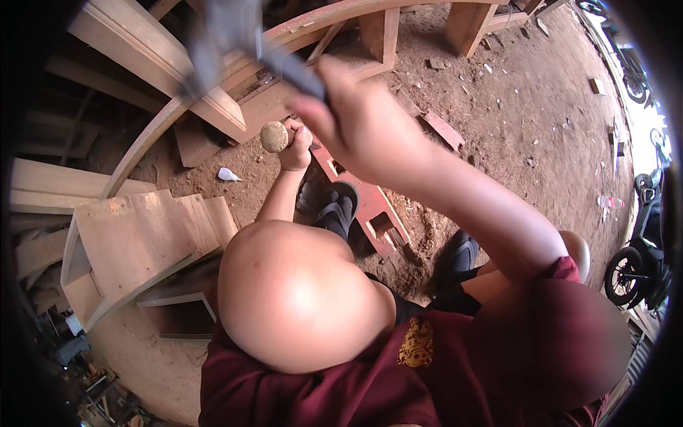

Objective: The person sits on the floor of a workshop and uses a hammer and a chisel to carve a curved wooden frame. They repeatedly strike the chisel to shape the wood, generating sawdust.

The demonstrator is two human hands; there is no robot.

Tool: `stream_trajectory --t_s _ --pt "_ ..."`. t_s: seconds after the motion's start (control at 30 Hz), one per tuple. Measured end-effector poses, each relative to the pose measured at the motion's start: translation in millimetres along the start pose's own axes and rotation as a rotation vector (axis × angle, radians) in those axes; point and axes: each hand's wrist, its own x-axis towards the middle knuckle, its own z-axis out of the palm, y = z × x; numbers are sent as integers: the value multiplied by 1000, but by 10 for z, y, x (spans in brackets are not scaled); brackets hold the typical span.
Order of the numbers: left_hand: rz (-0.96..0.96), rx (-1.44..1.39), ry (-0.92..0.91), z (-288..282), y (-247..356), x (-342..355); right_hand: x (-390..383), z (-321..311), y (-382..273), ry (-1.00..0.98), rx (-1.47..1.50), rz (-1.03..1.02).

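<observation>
My right hand [363, 121] is raised and wrapped round the dark handle of a hammer [292, 73]. The hammer's grey head is smeared by motion, so its exact shape is unclear. Lower down, my left hand [297, 146] grips a chisel [274, 137], its round, worn wooden butt facing up; most of the blade is hidden by the fist. Below the left hand, a reddish wooden board [356, 196] with rectangular mortise holes lies on the ground. My sandalled foot [340, 206] is against the board's left side.
Curved wooden frames [153, 128] and stacked planks [135, 242] crowd the left. A small white bottle [228, 174] and a reddish offcut [442, 132] lie on the dirt floor [512, 107] among wood chips. Motorbikes [640, 263] stand along the right edge.
</observation>
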Motion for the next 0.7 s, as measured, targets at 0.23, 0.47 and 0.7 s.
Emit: stream_trajectory --t_s 0.23,0.47,0.7 --pt "96 -68 -47 -12 257 29 -682 125 822 -401 -17 548" --pt "76 -202 58 9 517 235 -608 -170 990 -195 312 886" --pt "35 -115 -11 72 314 184 -471 -329 854 -126 441 806"
